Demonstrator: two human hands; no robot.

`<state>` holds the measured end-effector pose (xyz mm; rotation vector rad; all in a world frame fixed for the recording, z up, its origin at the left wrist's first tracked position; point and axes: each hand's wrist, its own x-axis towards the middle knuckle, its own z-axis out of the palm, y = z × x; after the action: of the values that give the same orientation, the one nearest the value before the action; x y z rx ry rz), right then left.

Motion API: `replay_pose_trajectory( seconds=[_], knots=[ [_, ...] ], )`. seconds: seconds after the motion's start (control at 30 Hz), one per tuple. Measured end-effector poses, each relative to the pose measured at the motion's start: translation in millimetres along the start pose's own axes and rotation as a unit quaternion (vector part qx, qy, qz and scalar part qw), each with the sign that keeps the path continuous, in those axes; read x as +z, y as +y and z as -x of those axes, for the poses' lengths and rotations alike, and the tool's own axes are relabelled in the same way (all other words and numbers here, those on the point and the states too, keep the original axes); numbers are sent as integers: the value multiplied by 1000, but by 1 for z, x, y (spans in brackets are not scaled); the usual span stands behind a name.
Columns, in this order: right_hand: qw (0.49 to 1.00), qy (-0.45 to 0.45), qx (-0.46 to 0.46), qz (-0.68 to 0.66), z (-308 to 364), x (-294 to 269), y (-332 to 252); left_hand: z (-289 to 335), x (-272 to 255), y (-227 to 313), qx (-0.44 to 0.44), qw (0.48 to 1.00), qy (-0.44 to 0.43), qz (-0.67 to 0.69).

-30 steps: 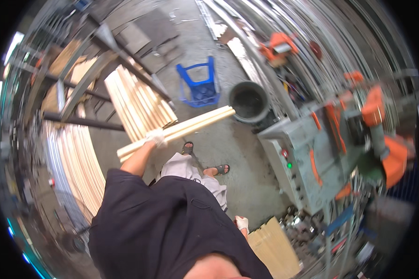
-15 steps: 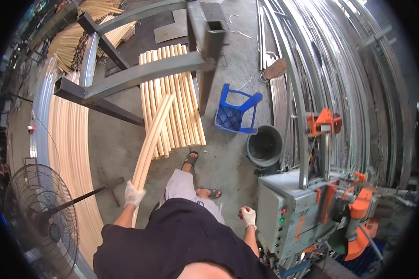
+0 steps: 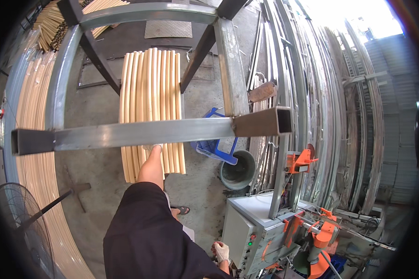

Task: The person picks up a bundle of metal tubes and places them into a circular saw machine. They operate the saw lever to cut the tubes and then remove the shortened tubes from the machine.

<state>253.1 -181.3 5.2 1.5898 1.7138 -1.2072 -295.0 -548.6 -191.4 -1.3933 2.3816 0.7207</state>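
My left arm stretches forward to a stack of long golden tubes [image 3: 131,160] lying side by side. A pale glove covers my left hand [image 3: 155,147], which is at the tubes; most of it is hidden behind the metal frame's near beam [image 3: 181,130], so its fingers do not show. Low on the right, my right hand [image 3: 222,251] hangs beside a grey machine cabinet [image 3: 239,223], apart from it. It wears a pale glove with reddish fingertips. Its fingers are curled in, and what they hold, if anything, cannot be made out.
A blue plastic stool [image 3: 214,148] lies tipped beside a dark round tub [image 3: 237,170]. Long pale tubes [image 3: 35,107] run along the left, near a standing fan [image 3: 25,223]. Metal lengths [image 3: 321,102] fill the right side. Orange clamps [image 3: 299,161] are on the machine.
My left hand has moved forward from my side to the stack, and the tubes it held now lie there. My view has shifted, bringing the metal frame across the middle. My right hand remains curled.
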Motion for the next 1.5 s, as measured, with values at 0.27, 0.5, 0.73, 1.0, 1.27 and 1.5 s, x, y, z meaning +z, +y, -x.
replay_pose_trajectory(
  seconds=[0.27,0.5,0.73,1.0,1.27,1.5],
  knots=[
    [995,-45,59,-59,1,23,28,-10,9,-20,50,995,-36,-78],
    [993,-32,23,-112,14,42,9,-24,3,-29,90,985,-63,-136],
    [996,63,-34,51,31,50,72,-15,5,3,213,917,-131,-311],
    [976,157,130,-82,106,70,186,102,4,-114,317,805,-342,-367],
    [868,127,274,-395,169,162,320,312,44,-186,330,622,-547,-452],
    [711,143,323,-607,188,209,402,466,113,-201,353,575,-568,-471]
  ],
)
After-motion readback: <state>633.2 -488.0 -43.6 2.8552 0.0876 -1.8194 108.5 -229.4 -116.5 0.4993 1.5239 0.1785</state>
